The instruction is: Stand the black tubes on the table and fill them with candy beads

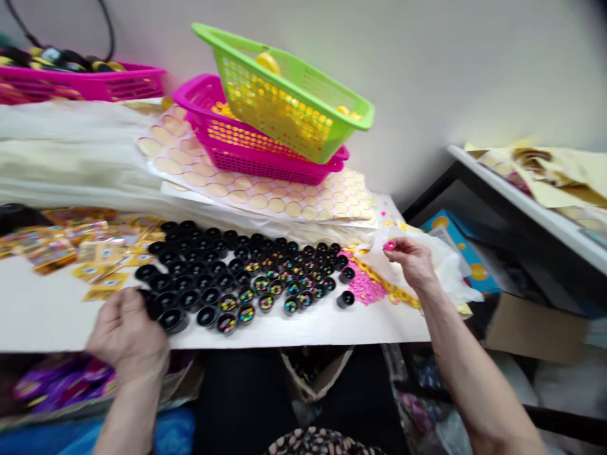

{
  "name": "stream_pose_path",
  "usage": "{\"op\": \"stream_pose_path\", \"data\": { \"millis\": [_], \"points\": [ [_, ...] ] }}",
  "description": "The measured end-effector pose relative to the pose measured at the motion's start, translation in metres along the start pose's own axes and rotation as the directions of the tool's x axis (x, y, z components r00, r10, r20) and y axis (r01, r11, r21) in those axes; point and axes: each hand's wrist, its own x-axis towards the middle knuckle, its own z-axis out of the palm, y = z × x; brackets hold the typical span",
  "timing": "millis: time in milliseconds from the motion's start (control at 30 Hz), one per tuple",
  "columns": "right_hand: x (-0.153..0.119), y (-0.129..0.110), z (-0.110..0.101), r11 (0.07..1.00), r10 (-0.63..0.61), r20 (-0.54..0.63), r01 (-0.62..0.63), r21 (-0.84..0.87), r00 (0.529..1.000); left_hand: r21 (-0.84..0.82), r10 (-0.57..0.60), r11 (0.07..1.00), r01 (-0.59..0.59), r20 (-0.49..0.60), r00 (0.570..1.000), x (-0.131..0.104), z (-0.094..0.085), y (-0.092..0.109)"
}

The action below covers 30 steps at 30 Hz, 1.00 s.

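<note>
Rows of small round black cups (188, 300) stand on the white table, and several hold colourful little beads or candies (260, 284). At the near left corner of these rows, my left hand (130, 332) is closed with its fingertips on a black cup (150, 304), partly hidden by the hand. My right hand (412, 262) is raised over the right end of the table, thumb and finger pinching a small bright pink piece (389, 245). Below it lie a pile of small pink pieces (363, 281) and a band of yellow ones (403, 296), beside white plastic film (441, 259).
A green basket (294, 82) of yellow pieces sits tilted on a pink basket (265, 151), over sheets printed with circles (237, 189). Yellow packets (104, 246) lie at left. Another pink basket (95, 83) stands behind. A shelf (521, 189) and a blue box (462, 246) are at right.
</note>
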Motion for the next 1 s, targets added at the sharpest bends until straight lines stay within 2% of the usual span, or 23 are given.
{"op": "stream_pose_path", "data": {
  "millis": [67,133,167,233,300,367,433,500,600,667,867,933,1000],
  "points": [
    [-0.015,-0.024,0.025,0.996,-0.031,0.145,0.019,0.083,0.989,0.059,0.068,0.996,-0.065,-0.056,0.996,-0.002,-0.001,0.004],
    [-0.03,-0.046,0.057,0.991,-0.048,0.317,0.005,0.136,0.947,0.053,0.077,0.996,-0.074,-0.046,0.996,-0.002,-0.002,0.004],
    [-0.038,-0.054,0.076,0.99,-0.059,0.407,0.003,0.138,0.912,0.054,0.079,0.996,-0.077,-0.037,0.996,-0.002,-0.003,0.004],
    [-0.051,-0.067,0.113,0.993,-0.11,0.574,0.06,0.106,0.811,0.053,0.079,0.996,-0.078,-0.017,0.997,-0.003,-0.005,0.002],
    [-0.061,-0.074,0.147,0.975,-0.193,0.685,0.218,0.051,0.702,0.044,0.08,0.996,-0.079,-0.001,0.997,-0.003,-0.007,0.0],
    [-0.066,-0.076,0.175,0.901,-0.26,0.757,0.432,-0.032,0.599,0.028,0.079,0.996,-0.079,0.009,0.997,-0.003,-0.008,-0.002],
    [-0.068,-0.077,0.196,0.76,-0.267,0.818,0.633,-0.146,0.51,0.022,0.073,0.997,-0.074,0.017,0.997,-0.004,-0.009,-0.003],
    [-0.069,-0.08,0.21,0.585,-0.234,0.864,0.774,-0.24,0.445,0.023,0.065,0.998,-0.065,0.019,0.998,-0.004,-0.009,-0.004],
    [-0.07,-0.085,0.222,0.369,-0.189,0.895,0.874,-0.316,0.404,0.011,0.06,0.998,-0.061,0.026,0.998,-0.004,-0.009,-0.006],
    [-0.07,-0.09,0.227,0.284,-0.167,0.907,0.9,-0.331,0.386,0.009,0.062,0.998,-0.063,0.033,0.998,-0.004,-0.01,-0.006],
    [-0.075,-0.102,0.241,0.167,-0.107,0.941,0.939,-0.302,0.322,0.028,0.074,0.997,-0.075,0.035,0.997,-0.004,-0.011,-0.006],
    [-0.076,-0.105,0.243,0.146,-0.094,0.943,0.941,-0.304,0.319,0.026,0.076,0.997,-0.077,0.029,0.997,-0.004,-0.012,-0.006],
    [-0.076,-0.109,0.24,0.159,-0.088,0.936,0.932,-0.326,0.342,0.015,0.074,0.997,-0.074,0.029,0.997,-0.004,-0.011,-0.006]
  ]
}}
